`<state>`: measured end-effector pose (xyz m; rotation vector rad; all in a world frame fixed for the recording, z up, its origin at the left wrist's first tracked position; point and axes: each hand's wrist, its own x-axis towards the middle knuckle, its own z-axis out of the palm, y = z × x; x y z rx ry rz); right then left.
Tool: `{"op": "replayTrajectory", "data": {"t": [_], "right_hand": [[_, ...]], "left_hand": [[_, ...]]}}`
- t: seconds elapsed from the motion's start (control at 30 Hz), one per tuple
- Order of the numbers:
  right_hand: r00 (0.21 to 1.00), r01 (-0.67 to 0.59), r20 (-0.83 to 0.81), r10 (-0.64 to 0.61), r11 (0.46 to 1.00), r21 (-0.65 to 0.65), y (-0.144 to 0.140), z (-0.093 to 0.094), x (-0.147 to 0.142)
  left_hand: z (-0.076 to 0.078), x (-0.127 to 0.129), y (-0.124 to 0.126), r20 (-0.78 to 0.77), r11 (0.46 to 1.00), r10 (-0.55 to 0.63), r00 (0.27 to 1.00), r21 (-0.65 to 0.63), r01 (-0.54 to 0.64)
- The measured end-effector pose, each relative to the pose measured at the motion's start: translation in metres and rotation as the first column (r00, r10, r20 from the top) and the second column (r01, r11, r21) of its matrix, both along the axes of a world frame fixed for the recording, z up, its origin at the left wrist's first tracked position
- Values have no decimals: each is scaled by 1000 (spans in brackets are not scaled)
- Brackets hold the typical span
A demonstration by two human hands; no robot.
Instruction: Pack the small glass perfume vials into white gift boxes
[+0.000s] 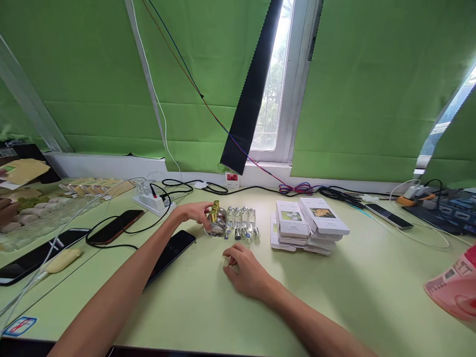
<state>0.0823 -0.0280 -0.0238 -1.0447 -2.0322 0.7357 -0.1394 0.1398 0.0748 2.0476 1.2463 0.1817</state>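
Toward the table's (334, 297) far edge, the left hand (193, 212) is closing its fingers on a gold-capped bottle (214, 212) at the row's left end; the right hand (247, 267) is resting nearer, loosely curled, empty.

- Left hand (193, 213) at the left edge of a cluster of small bottles (240, 224), fingers on the gold-capped bottle (214, 210)
- Right hand (246, 270) on the table (334, 292), in front of that cluster, apart from it
- Stack of flat boxes (310, 225) just right of the bottles
- Phone (170, 252) under the left forearm, two more phones (115, 226) further left
- Power strip (153, 201) behind those, near the wall
- Another phone (388, 216) far right
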Motion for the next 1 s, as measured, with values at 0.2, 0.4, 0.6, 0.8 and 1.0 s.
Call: {"op": "replayTrajectory", "data": {"t": [0.2, 0.4, 0.6, 0.8, 1.0], "right_hand": [[1000, 8, 3, -8, 1000, 21, 2, -3, 2], [999, 31, -30, -29, 998, 50, 5, 0, 7], [979, 199, -81, -189, 969, 146, 13, 6, 18], [931, 345, -193, -311, 921, 180, 24, 2, 26], [925, 379, -98, -366, 905, 192, 21, -6, 21]], "left_hand": [[0, 5, -12, 71, 999, -14, 997, -43, 17], [4, 16, -39, 63, 968, 186, 981, 162, -194], [11, 53, -78, 218, 671, 336, 916, 628, -396], [-19, 99, -107, 320, 731, 136, 938, 606, -313], [-78, 111, -103, 242, 791, 8, 970, 592, -154]]}}
